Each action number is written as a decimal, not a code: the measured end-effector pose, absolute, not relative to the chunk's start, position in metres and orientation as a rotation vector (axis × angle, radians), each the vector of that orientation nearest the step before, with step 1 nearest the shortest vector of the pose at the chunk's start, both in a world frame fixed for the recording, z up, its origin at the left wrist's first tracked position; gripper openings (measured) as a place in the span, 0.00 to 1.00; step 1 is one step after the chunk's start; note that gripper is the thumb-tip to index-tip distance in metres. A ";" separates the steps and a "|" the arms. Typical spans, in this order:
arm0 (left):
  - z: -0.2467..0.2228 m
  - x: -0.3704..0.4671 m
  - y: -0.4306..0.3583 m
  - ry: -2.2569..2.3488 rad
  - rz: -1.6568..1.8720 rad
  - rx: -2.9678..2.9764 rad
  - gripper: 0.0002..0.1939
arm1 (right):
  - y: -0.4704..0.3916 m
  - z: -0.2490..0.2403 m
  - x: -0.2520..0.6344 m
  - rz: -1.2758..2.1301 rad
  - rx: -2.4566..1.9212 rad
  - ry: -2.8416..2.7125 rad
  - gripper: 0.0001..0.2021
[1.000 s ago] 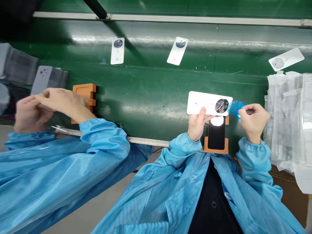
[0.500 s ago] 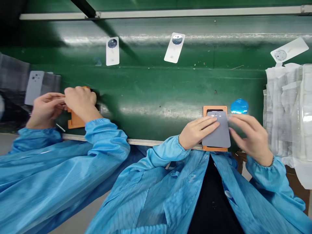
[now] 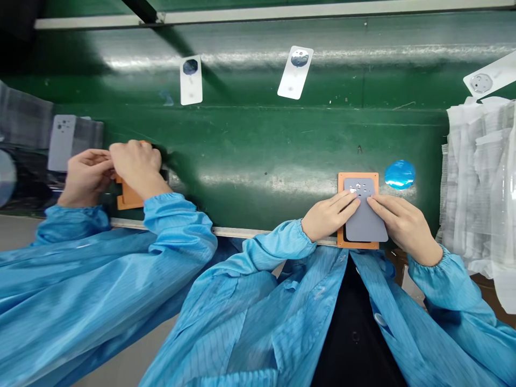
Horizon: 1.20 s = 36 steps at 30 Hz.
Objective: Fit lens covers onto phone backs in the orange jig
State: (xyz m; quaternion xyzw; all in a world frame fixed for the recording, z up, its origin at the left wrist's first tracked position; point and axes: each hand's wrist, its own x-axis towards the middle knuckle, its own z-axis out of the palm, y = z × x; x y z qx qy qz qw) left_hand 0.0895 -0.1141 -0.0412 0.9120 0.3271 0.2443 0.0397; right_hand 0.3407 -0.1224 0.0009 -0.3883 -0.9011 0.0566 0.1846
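A grey phone back cover [image 3: 365,223] with small camera holes at its top lies over an orange fixture frame [image 3: 342,212] with a dark inside. The cover sits slightly askew, its lower right corner past the frame's edge. My left hand [image 3: 330,215] holds it from the left, fingers stretched together over its upper part. From the right, my right hand [image 3: 405,223] grips it, fingertips on its upper right side and nearly meeting the left ones. Both thumbs are mostly hidden. A shiny blue round film piece [image 3: 400,174] lies beside the frame.
White phone-shaped covers [image 3: 191,88], [image 3: 294,80], [image 3: 494,75] lie along the back of the green bench [image 3: 250,145]. Stacked translucent wrapped sheets [image 3: 471,183] stand at right. At left, a co-worker's hands [image 3: 137,166] work over another orange fixture [image 3: 129,198], near a grey cover [image 3: 61,142].
My right hand has moved left from beside the cover onto its right side. The cover has shifted and turned slightly on the frame. The view has shifted a little.
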 end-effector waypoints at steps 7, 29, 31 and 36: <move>-0.053 0.092 -0.096 1.103 0.552 2.752 0.13 | -0.108 -0.011 0.339 0.126 -1.101 -2.650 0.18; -0.040 0.093 -0.109 1.054 0.343 2.789 0.20 | -0.112 -0.017 0.330 0.130 -1.111 -2.840 0.29; -0.041 0.093 -0.108 1.035 0.339 2.803 0.20 | -0.111 -0.018 0.330 0.155 -1.080 -2.833 0.29; -0.047 0.094 -0.102 0.989 0.337 2.807 0.24 | -0.110 -0.018 0.330 0.098 -1.040 -2.863 0.28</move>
